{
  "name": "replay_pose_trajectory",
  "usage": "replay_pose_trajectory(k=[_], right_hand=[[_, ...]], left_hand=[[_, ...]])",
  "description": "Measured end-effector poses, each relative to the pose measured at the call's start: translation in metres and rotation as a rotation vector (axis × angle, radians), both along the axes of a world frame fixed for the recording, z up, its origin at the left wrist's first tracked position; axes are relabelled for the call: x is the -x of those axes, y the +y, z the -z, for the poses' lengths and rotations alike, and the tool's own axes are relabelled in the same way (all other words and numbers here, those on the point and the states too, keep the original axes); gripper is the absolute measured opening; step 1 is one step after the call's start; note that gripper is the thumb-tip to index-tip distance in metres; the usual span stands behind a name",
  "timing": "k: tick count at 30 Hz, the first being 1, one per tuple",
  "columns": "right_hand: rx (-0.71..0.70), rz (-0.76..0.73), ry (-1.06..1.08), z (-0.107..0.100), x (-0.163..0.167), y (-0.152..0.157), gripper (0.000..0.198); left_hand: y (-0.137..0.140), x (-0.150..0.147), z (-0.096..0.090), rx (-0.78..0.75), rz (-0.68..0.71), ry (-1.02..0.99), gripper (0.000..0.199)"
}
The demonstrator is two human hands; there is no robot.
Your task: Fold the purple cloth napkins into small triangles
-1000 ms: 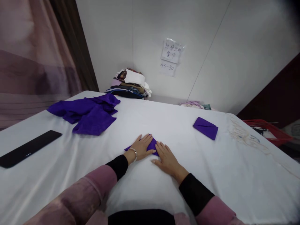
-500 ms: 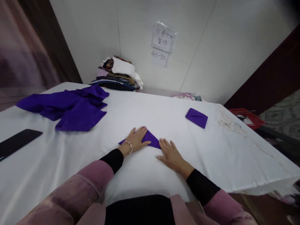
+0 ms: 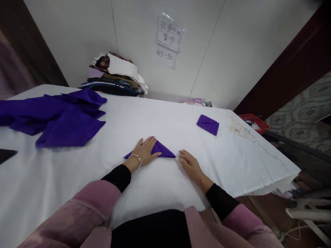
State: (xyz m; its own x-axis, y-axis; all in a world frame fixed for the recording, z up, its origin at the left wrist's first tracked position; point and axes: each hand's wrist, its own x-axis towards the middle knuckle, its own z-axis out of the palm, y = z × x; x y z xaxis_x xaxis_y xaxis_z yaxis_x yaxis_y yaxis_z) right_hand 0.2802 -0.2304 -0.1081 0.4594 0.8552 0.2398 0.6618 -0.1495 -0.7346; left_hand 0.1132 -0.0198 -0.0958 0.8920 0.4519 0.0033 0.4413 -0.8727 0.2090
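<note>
A purple cloth napkin (image 3: 163,149), folded into a flat triangle, lies on the white-covered table (image 3: 155,182). Flat across its left half rests my left hand (image 3: 144,152), fingers spread, hiding part of the cloth. Just off the triangle's right tip is my right hand (image 3: 191,166), holding nothing, its fingers extended and slightly bent, apart from the cloth. Farther back on the right lies another purple napkin (image 3: 208,124), folded into a small flat packet.
Loose purple cloths (image 3: 69,120) lie heaped at the left. A dark flat object (image 3: 6,155) is at the left edge. Folded clothes (image 3: 116,75) are stacked by the wall. A red basket (image 3: 261,125) stands beyond the table's right edge.
My right hand has come off the triangle's right corner and moved a little to the right. My left hand stays on the cloth. The whole view has shifted rightward.
</note>
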Motion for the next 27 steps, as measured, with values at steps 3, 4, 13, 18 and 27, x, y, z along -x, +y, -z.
replay_pose_trajectory(k=[3,4,13,18,27], right_hand=[[0.027,0.028,0.015,-0.004,0.008,0.009,0.028],[0.045,0.043,0.014,-0.006,0.01,0.013,0.028],[0.143,0.047,-0.069,-0.009,0.011,0.041,0.021],[0.181,0.032,-0.121,-0.008,0.008,0.043,0.018],[0.171,0.034,-0.143,-0.002,0.006,0.041,0.01]], left_hand=[[0.0,-0.001,0.002,-0.007,0.0,-0.017,0.077],[0.001,-0.001,0.003,-0.008,-0.001,-0.018,0.076],[0.0,-0.001,0.003,-0.023,-0.003,-0.026,0.076],[-0.001,-0.001,0.005,-0.025,-0.017,-0.044,0.076],[-0.001,-0.001,0.009,-0.031,-0.017,-0.065,0.075]])
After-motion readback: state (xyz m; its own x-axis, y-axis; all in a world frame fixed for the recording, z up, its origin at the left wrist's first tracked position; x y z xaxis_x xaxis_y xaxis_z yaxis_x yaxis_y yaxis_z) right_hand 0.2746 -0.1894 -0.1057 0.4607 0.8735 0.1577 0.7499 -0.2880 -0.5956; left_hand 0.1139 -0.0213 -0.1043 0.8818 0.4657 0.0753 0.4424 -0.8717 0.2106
